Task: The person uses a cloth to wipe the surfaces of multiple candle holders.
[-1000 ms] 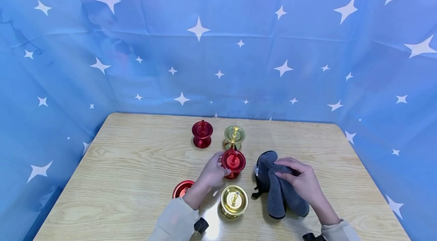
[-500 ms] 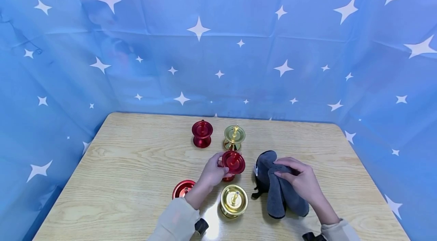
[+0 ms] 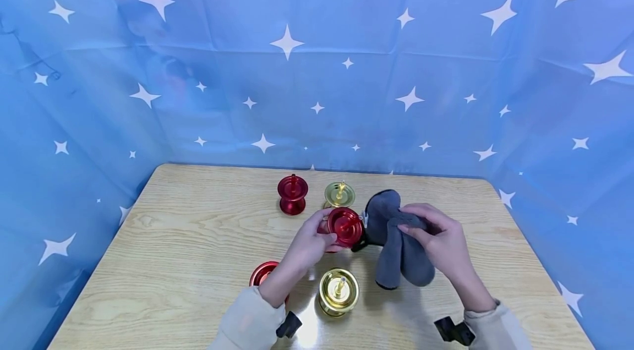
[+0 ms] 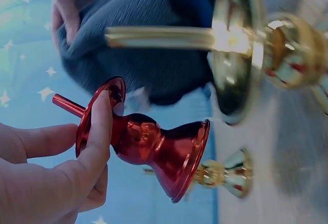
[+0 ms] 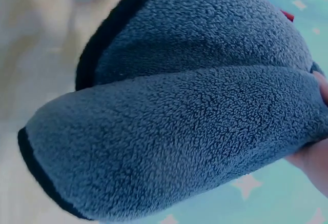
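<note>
My left hand [image 3: 308,241] grips a shiny red candle holder [image 3: 345,227] by its dish, raised and tilted to the right. The left wrist view shows the thumb and fingers around the dish of this candle holder [image 4: 148,144], its thin spike pointing left and its flared foot free. A dark grey plush cloth [image 3: 391,237] with black edging hangs bunched from my right hand [image 3: 443,237], pinched between thumb and fingers. Its near side overlaps the red candle holder's edge in the head view. Folds of the cloth [image 5: 169,121] fill most of the right wrist view.
Another red candle holder [image 3: 293,196] and a gold one [image 3: 339,194] stand at the back of the wooden table [image 3: 198,240]. A gold candle holder [image 3: 339,290] stands in front, beside a red one [image 3: 261,273] partly hidden by my left forearm. A blue star-printed curtain [image 3: 317,80] hangs behind.
My right hand has lifted the cloth off the table, leftward and away from me, up to the red candle holder. My left hand has raised and tilted that candle holder, moving slightly right.
</note>
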Tool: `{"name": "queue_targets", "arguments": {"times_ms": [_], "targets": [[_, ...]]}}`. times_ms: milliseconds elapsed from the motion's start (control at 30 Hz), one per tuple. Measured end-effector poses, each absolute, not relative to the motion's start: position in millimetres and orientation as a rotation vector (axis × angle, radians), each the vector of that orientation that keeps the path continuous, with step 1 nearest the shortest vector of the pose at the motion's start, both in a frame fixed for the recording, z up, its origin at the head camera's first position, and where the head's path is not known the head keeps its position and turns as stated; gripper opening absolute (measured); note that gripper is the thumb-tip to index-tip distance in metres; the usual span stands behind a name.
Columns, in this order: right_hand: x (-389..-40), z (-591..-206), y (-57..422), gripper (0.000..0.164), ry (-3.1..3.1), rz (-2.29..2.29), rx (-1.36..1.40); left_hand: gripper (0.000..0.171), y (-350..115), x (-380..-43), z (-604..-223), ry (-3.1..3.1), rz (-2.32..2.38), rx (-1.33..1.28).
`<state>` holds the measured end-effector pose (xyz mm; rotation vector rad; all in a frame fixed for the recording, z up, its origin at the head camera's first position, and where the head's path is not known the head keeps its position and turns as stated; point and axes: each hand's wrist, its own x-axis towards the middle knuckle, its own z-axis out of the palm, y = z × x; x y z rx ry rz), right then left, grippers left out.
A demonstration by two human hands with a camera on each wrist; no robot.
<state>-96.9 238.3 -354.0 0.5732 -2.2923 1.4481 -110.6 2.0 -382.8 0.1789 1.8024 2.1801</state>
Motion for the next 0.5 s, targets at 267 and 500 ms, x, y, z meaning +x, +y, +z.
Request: {"name": "queue_targets", "arguments": {"times_ms": [267,500], "targets": [[-94.5,-336.0,207.1,0.038,-2.161,1.596,0.690,0.049,1.0,-99.9,-360.2,1.779,2.199,0.295],[-95.9,-344.3,195.5,0.048,-2.251,1.547,0.850,0.048,-4.7,-94.5,-349.7,1.911,2.117,0.331]]}}
